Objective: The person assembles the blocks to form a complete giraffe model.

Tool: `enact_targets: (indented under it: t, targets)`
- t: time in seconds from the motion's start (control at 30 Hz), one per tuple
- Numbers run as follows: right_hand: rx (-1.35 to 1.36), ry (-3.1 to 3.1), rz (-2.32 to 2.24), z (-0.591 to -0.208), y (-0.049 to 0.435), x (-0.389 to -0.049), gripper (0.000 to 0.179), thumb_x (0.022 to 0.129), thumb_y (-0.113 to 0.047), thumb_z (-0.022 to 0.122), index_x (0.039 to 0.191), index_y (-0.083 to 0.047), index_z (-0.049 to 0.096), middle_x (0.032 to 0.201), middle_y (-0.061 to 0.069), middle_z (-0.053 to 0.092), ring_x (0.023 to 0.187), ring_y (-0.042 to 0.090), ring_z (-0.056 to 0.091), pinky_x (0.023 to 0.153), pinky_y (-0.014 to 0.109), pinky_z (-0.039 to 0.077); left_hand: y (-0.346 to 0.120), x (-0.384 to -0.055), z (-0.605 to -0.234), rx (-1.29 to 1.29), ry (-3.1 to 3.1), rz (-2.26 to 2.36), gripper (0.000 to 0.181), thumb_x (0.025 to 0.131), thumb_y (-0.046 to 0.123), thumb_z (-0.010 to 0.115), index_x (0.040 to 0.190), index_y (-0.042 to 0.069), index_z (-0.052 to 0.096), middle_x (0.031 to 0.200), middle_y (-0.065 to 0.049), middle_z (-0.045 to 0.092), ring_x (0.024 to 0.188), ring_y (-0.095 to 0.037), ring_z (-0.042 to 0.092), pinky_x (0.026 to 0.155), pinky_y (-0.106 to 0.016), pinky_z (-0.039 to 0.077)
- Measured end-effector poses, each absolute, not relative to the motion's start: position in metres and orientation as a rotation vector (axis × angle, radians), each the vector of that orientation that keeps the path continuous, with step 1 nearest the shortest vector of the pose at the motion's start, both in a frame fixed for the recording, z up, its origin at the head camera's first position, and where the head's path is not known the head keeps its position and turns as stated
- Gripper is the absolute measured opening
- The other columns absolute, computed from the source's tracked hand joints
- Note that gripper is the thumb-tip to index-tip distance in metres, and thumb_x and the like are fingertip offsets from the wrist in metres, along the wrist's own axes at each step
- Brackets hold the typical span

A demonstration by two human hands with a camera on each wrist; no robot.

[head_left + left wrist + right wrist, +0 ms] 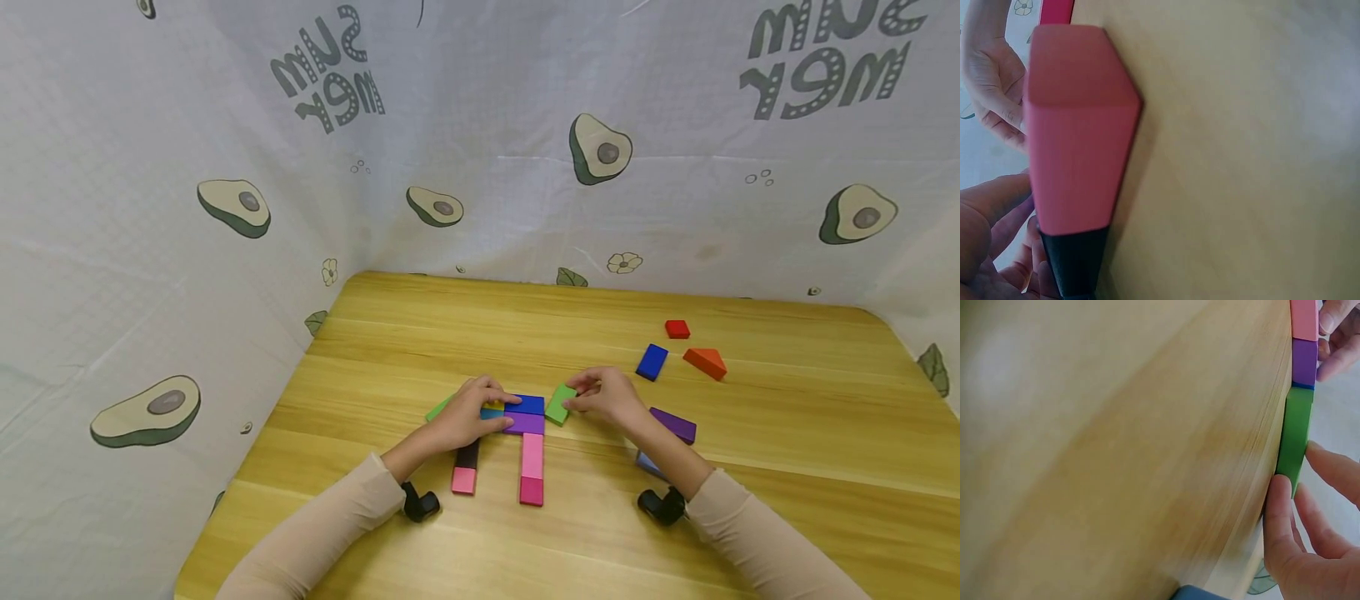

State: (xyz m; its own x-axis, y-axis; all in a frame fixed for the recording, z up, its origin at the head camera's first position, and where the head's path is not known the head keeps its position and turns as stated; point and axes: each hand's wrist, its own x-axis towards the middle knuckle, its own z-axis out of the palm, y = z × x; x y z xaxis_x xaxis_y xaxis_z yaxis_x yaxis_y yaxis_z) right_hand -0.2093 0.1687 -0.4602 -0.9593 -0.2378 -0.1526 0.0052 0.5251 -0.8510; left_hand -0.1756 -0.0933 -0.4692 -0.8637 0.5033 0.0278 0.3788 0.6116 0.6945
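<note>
Several coloured wooden blocks lie joined in a flat figure on the table. My left hand rests over its middle, fingertips on the blue block and thumb on the purple block, partly covering a teal block and a green one. Between right thumb and fingers, my right hand pinches a light green block, tilted, its near end beside the purple block. Below run two legs: a pink block with a magenta block, and a black block with a pink end block.
To the right lie a red block, a dark blue block and an orange triangle. A dark purple block and a light blue block sit by the right forearm. Printed cloth hangs behind the wooden table.
</note>
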Motion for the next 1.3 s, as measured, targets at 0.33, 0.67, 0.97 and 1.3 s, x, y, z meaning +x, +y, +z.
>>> enact_targets:
  t: [0.33, 0.67, 0.97, 1.3]
  targets:
    - [-0.186, 2.492, -1.402, -0.459, 0.170, -0.209, 0.030, 0.082, -0.001, 0.081, 0.107, 0.010, 0.069, 0.094, 0.015, 0.061, 0.080, 0.020, 0.061, 0.067, 0.029, 0.054, -0.093, -0.174, -0.468, 0.731, 2.665, 1.089, 0.032, 0.095, 0.018, 0.071, 0.126, 0.012, 0.071, 0.112, -0.004, 0.055, 0.105, -0.022, 0.047, 0.086, -0.034, 0.039]
    - [-0.168, 2.550, -1.440, -0.451, 0.192, -0.219, 0.036, 0.086, -0.010, 0.079, 0.114, 0.010, 0.067, 0.097, 0.014, 0.065, 0.086, 0.025, 0.064, 0.069, 0.027, 0.052, -0.093, -0.175, -0.469, 0.728, 2.667, 1.086, 0.032, 0.095, 0.018, 0.071, 0.126, 0.012, 0.071, 0.113, -0.004, 0.055, 0.105, -0.022, 0.047, 0.086, -0.034, 0.039]
    - [-0.060, 2.652, -1.496, -0.443, 0.225, -0.233, 0.045, 0.090, -0.018, 0.076, 0.123, 0.010, 0.063, 0.107, 0.018, 0.063, 0.085, 0.020, 0.060, 0.068, 0.021, 0.047, -0.093, -0.177, -0.470, 0.729, 2.669, 1.089, 0.032, 0.095, 0.017, 0.071, 0.126, 0.013, 0.071, 0.112, -0.002, 0.054, 0.104, -0.021, 0.047, 0.085, -0.033, 0.039]
    - [0.067, 2.689, -1.439, -0.439, 0.250, -0.240, 0.051, 0.093, -0.022, 0.073, 0.130, 0.009, 0.059, 0.128, 0.028, 0.054, 0.105, 0.036, 0.053, 0.073, 0.029, 0.044, -0.094, -0.177, -0.472, 0.733, 2.675, 1.085, 0.032, 0.095, 0.018, 0.071, 0.126, 0.014, 0.071, 0.112, -0.002, 0.055, 0.106, -0.021, 0.047, 0.087, -0.034, 0.040]
